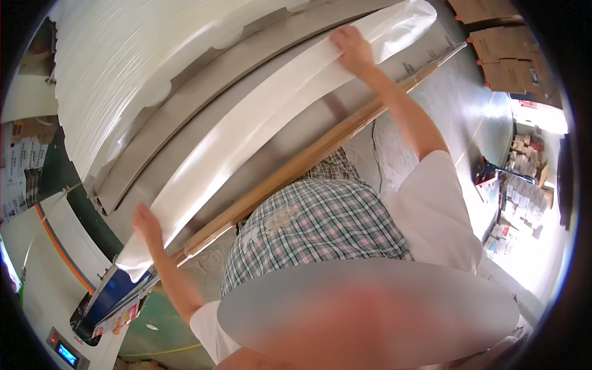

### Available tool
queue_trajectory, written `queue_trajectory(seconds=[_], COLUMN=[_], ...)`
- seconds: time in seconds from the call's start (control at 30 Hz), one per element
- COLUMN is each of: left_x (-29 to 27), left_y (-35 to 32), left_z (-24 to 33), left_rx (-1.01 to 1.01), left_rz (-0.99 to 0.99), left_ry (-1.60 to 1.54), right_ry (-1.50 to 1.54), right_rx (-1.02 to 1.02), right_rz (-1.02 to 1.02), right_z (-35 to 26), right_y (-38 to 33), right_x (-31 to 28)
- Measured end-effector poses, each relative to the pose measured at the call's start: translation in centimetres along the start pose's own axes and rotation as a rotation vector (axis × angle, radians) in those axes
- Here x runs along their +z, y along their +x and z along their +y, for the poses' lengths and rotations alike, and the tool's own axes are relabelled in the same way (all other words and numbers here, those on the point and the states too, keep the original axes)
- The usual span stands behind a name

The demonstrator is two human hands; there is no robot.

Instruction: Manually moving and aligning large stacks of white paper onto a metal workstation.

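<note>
A long, glossy white strip of folded or rolled sheet (pixel 246 132) lies slantwise along a grey-beige work table (pixel 271 163). It looks like plastic film or thin cloth; I cannot tell which. My left hand (pixel 148 227) is at its near left end, on the outer edge. My right hand (pixel 354 52) is over its far right part, fingers bent toward the far edge. Motion blurs the fingers of both hands, so their grip on the strip does not show clearly. Beyond the strip runs a flat grey bar (pixel 185 126).
A large mass of white, wrinkled film (pixel 117 55) covers the far left. A wooden rail (pixel 296 159) edges the table before my checked apron (pixel 320 216). Cardboard boxes (pixel 509 58) stand at the far right. A machine with a lit display (pixel 66 353) is at lower left.
</note>
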State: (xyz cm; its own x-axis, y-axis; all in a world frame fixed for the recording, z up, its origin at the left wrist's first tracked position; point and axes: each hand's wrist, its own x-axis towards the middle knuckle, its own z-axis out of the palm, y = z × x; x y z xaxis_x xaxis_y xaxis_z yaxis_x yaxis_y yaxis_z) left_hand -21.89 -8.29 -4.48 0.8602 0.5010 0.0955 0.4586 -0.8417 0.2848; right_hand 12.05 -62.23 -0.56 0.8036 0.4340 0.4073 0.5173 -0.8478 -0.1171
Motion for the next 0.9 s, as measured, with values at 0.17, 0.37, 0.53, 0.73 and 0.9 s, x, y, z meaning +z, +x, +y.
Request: queue_trajectory(seconds=[0.17, 0.37, 0.53, 0.73, 0.9], left_x=[-3.4, -1.1, 0.5, 0.2, 1.3], left_y=[-3.3, -2.3, -2.3, -2.3, -2.5], left_z=[-5.3, 4.0, 6.9, 6.9, 6.2], left_rx=[-0.178, -0.243, -0.321, -0.474, -0.468], left_rz=[0.024, 0.138, 0.079, 0.059, 0.05], left_ry=[0.381, 0.169, 0.337, 0.353, 0.385], right_ry=[-0.053, -0.059, 1.568, 1.533, 1.316], right_rx=[0.073, 0.883, 1.477, 1.482, 1.261], right_rz=[0.243, 0.661, 0.657, 0.58, 0.519], right_z=[10.5, 19.3, 26.5, 35.1, 43.8], right_y=[0.8, -2.7, -4.6, -4.2, -2.0], right_x=[-1.2, -0.1, 2.5, 1.9, 1.0])
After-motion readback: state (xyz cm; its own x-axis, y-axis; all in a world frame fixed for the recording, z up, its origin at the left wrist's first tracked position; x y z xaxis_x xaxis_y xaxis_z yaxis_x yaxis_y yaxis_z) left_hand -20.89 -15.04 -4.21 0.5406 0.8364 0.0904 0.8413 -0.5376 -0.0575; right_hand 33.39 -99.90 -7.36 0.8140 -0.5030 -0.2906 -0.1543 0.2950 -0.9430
